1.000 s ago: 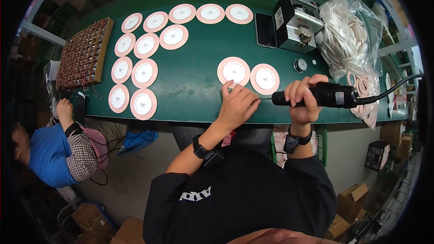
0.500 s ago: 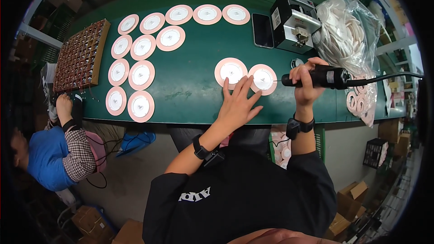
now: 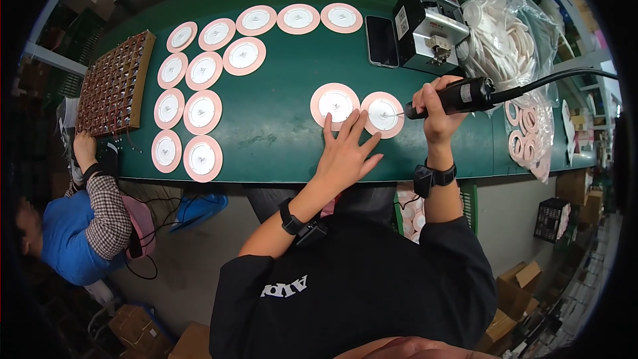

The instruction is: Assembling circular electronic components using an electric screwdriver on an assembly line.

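Observation:
Two round pink-rimmed discs with white centres lie side by side on the green table in front of me: a left disc (image 3: 325, 93) and a right disc (image 3: 392, 126). My left hand (image 3: 340, 156) rests palm down with spread fingers, its fingertips over the near parts of both discs. My right hand (image 3: 438, 116) is wrapped around a black corded electric screwdriver (image 3: 470, 95). The tool is tilted, and its thin bit points left over the right side of the right disc. Whether the bit touches the disc, I cannot tell.
Several similar discs (image 3: 203, 112) stand in rows at the left and back. A phone (image 3: 382, 41) lies beside a black boxy machine (image 3: 432, 26). Clear bags of white parts (image 3: 502, 40) and pink rings (image 3: 525, 139) are at the right. Far left, a co-worker (image 3: 80, 226) sits by a compartmented tray (image 3: 116, 83).
The screwdriver's rear end and cord have swung away from me, changing its tilt, with the bit still at the right disc. My left hand stays on the discs. The whole view has shifted slightly.

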Demonstrator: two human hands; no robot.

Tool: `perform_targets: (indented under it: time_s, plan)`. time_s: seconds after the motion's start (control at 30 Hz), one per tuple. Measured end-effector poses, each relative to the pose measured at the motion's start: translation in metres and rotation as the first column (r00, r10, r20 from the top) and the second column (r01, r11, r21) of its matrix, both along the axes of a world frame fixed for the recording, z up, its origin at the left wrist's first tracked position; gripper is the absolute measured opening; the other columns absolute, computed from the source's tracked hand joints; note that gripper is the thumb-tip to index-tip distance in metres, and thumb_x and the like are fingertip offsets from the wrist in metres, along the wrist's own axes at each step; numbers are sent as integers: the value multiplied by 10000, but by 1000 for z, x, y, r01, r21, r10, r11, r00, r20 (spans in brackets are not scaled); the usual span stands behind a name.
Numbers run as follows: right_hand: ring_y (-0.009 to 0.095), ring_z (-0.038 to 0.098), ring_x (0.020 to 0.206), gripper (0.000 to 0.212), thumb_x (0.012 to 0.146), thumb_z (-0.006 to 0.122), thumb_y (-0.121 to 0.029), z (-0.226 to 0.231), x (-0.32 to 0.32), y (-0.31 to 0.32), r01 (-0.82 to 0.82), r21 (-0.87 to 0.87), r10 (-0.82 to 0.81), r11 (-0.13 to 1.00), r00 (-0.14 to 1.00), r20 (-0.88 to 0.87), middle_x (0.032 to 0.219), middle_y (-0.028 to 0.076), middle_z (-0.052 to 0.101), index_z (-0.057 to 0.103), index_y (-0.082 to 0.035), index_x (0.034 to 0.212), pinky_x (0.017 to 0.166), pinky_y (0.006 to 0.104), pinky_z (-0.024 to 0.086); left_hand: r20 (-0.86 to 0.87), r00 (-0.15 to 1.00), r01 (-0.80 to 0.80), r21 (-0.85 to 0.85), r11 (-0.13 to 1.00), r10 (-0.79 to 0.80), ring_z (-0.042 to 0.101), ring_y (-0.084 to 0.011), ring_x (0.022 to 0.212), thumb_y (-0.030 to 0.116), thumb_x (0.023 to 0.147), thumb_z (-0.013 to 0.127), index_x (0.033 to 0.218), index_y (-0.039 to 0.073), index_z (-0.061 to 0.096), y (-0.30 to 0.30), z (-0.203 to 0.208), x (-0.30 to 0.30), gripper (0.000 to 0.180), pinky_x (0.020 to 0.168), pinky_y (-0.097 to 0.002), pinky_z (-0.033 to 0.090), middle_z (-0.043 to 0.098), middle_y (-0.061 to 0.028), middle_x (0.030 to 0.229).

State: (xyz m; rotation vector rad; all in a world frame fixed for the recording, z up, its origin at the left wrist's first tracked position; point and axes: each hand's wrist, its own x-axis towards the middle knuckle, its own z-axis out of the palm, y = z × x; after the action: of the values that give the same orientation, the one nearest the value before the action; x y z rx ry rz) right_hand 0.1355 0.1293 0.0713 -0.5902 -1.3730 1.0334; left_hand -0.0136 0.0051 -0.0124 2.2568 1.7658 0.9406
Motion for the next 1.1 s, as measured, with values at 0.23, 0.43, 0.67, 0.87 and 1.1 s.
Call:
perform_targets:
  time_s: [0.23, 0.43, 0.67, 0.87, 1.1]
  plan:
    - [127, 460, 504, 197, 891, 589, 56, -4, 1, 0, 17, -1, -17, 1000, 1000, -17, 702, 56, 484, 434, -39, 964, 510, 310, 451, 9, 1000, 9, 19, 1000, -9, 379, -328, 1394, 381, 814, 738, 1173, 160, 705, 1, 1, 0, 423, 1103, -690, 188, 454, -189, 1460]
    - [127, 466, 501, 200, 885, 603, 45, -2, 1, 3, 5, -25, -4, 1000, 1000, 25, 690, 50, 482, 435, -36, 958, 512, 310, 455, 6, 1000, 2, 21, 1000, -2, 395, -326, 1379, 378, 815, 736, 1167, 162, 706, 0, 0, 0, 413, 1103, -691, 189, 456, -188, 1458]
    - [133, 478, 503, 265, 891, 597, 29, 4, 9, 2, 37, 43, -36, 998, 999, -10, 681, 41, 510, 481, 7, 1128, 515, 314, 457, 2, 999, 43, 13, 999, -43, 396, -325, 1378, 393, 825, 725, 1193, 180, 689, -3, -2, -2, 427, 1106, -692, 183, 452, -173, 1468]
    - [154, 503, 512, 323, 892, 605, 32, 70, 36, 77, 202, 220, -188, 954, 979, -83, 675, 55, 543, 495, 17, 1196, 547, 340, 471, -46, 993, 105, -24, 994, -106, 388, -320, 1383, 443, 839, 703, 1254, 240, 668, 1, 6, -3, 464, 1113, -680, 173, 423, -105, 1517]
    - [161, 493, 514, 217, 867, 657, 27, 59, 45, 148, 201, 125, -188, 972, 976, -109, 653, 64, 524, 522, -31, 1026, 547, 338, 453, -84, 988, 122, -58, 991, -127, 384, -321, 1381, 497, 850, 676, 1303, 266, 637, 4, 8, -2, 509, 1125, -667, 172, 410, -87, 1526]
